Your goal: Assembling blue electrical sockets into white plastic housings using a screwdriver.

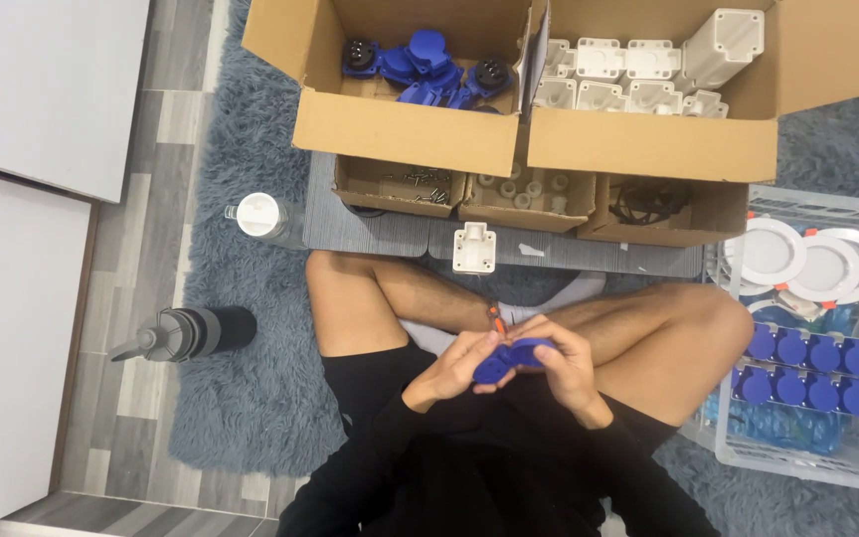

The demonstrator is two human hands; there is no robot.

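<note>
I sit cross-legged on a grey shaggy rug. Both hands meet over my lap around a blue plastic socket part (509,358). My left hand (461,366) grips its lower left side. My right hand (564,360) closes over its right side, fingers curled on top. An orange-handled tool (495,319) pokes up just behind the hands; which hand holds it I cannot tell. A white plastic housing (474,248) lies on the grey mat in front of my legs.
A cardboard box of blue parts (420,65) and a box of white housings (638,75) stand ahead, with small trays of screws (420,182) and fittings below them. At right stands a white crate (807,438) with blue sockets and round white lamps. Two bottles (186,333) stand at left.
</note>
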